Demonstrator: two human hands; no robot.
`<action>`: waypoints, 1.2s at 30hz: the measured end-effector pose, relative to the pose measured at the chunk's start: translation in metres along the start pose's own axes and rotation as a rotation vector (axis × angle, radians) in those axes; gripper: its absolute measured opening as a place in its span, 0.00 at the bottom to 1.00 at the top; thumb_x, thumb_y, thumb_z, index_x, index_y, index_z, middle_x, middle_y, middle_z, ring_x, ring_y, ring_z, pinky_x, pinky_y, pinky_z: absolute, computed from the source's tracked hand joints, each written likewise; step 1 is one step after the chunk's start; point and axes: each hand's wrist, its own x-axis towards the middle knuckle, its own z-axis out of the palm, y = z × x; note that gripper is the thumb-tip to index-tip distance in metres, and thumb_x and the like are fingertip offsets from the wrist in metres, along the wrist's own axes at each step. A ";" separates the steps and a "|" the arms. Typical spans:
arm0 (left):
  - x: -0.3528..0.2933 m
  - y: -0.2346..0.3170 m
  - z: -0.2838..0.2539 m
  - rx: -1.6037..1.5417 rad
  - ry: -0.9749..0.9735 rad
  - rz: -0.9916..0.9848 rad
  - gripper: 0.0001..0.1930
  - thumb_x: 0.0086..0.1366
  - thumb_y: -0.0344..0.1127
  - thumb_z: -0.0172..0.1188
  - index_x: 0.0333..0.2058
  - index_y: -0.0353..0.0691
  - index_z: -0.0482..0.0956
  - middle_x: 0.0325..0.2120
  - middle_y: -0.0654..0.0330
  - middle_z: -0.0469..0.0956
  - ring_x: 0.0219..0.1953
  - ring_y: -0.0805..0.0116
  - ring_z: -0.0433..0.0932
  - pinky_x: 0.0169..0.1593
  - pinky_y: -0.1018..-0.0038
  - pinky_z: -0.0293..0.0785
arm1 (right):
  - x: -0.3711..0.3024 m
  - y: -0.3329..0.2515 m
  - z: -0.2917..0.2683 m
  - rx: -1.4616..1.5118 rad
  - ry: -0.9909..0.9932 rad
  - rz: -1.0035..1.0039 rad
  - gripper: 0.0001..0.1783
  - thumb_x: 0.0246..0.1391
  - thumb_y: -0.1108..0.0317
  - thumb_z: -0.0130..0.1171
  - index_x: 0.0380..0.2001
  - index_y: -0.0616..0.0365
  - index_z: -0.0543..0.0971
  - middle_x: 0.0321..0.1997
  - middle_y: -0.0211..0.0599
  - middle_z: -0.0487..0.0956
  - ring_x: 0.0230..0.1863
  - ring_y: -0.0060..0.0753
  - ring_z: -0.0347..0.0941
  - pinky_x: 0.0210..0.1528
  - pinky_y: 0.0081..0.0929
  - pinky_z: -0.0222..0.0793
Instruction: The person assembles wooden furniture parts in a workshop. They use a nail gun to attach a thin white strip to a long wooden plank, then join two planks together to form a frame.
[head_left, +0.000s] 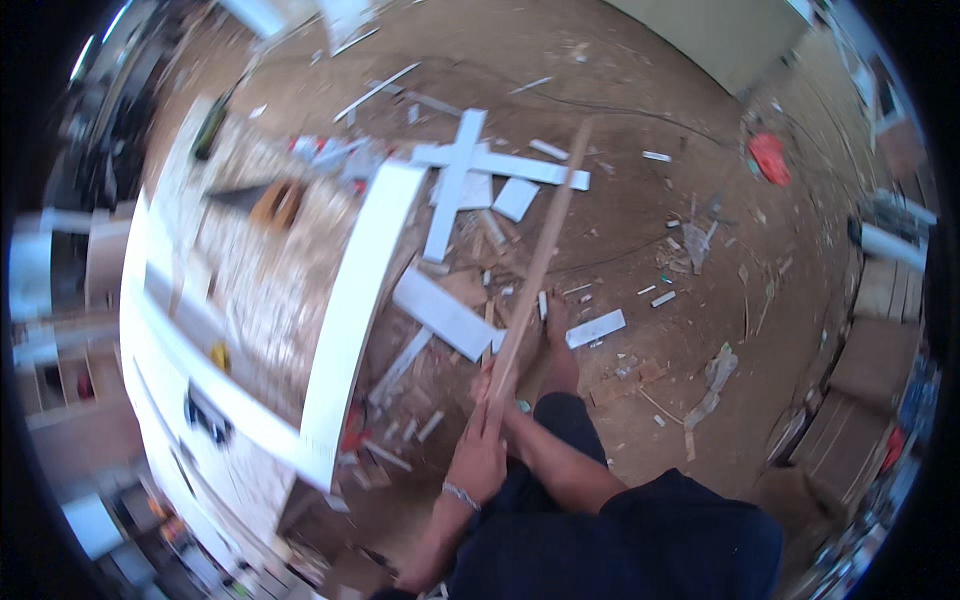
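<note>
A long, narrow brown wooden strip (545, 245) runs from my hands up and away over the littered floor. My right hand (497, 384) is wrapped round its near part, with some fingers hidden behind the wood. Closer to me, my left hand (476, 464), with a bracelet at the wrist, is closed at the strip's near end, fingers lying along it. To the left, a long white board (360, 310) lies along the edge of the workbench (270, 290). White offcut boards, one of them a wide piece (447, 313), lie on the floor beyond my hands.
On the bench rest a handsaw (272, 205) with a wooden handle, a green-handled tool (210, 130) and a small yellow object (220, 356). Two long white boards cross (461, 165) on the floor. A red bag (768, 158) lies far right; brown panels (875, 365) line the right side.
</note>
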 end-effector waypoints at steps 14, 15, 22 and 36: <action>-0.103 0.000 0.009 -0.524 0.519 0.466 0.22 0.73 0.31 0.51 0.64 0.44 0.68 0.39 0.42 0.82 0.40 0.41 0.82 0.43 0.55 0.79 | -0.250 -0.179 0.269 -0.839 -0.743 -0.804 0.36 0.68 0.35 0.42 0.53 0.60 0.76 0.49 0.45 0.79 0.49 0.46 0.79 0.55 0.42 0.75; -0.109 0.004 0.010 -0.530 0.555 0.443 0.22 0.73 0.32 0.53 0.64 0.44 0.68 0.39 0.43 0.82 0.40 0.43 0.83 0.43 0.57 0.79 | -0.278 -0.169 0.302 -0.837 -0.714 -0.817 0.36 0.68 0.36 0.43 0.55 0.60 0.75 0.49 0.44 0.79 0.49 0.45 0.78 0.55 0.41 0.73; -0.110 0.003 -0.010 -0.324 0.436 0.399 0.24 0.70 0.34 0.59 0.64 0.50 0.71 0.36 0.44 0.83 0.38 0.48 0.84 0.43 0.59 0.79 | -0.294 -0.146 0.386 -0.979 -0.531 -1.274 0.34 0.72 0.42 0.45 0.63 0.60 0.71 0.58 0.45 0.77 0.54 0.35 0.75 0.59 0.32 0.68; -0.134 -0.335 -0.138 -0.686 1.168 -0.790 0.71 0.48 0.75 0.68 0.69 0.17 0.47 0.70 0.29 0.50 0.73 0.36 0.52 0.75 0.57 0.50 | -0.255 -0.382 0.238 -1.189 -0.122 -1.348 0.36 0.72 0.45 0.48 0.63 0.71 0.70 0.65 0.45 0.72 0.64 0.37 0.68 0.67 0.33 0.62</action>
